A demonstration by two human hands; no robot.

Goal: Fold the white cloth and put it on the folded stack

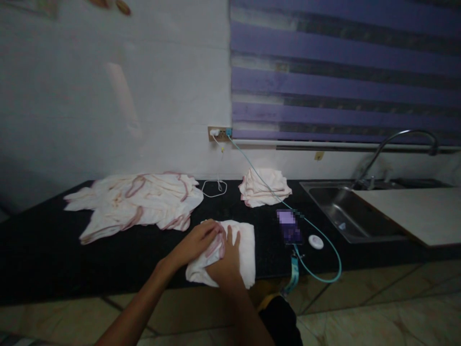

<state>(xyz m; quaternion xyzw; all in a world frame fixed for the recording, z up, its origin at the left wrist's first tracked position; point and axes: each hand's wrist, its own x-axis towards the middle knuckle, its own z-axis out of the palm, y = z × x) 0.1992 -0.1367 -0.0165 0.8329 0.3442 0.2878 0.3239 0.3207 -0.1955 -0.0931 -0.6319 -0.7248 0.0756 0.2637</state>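
A white cloth [247, 254] with pink edging lies partly folded on the black countertop, reaching its front edge. My left hand [201, 240] comes in from the left, its fingers closed on a raised, pink-edged flap of that cloth. Beside it, my right hand [227, 259] presses down on the cloth with its fingers stretched out and spread. A loose heap of similar pink-edged cloths [144, 202] is spread out to the left. Behind and to the right sits a folded stack of cloths [264, 187] near the wall.
A phone [289, 228] with a teal cable [338, 259] lies right of my hands, beside a round white object [316, 241]. A steel sink [345, 211], partly covered by a pale board [418, 211], is at right. A white cord [216, 194] hangs from the wall outlet [219, 133].
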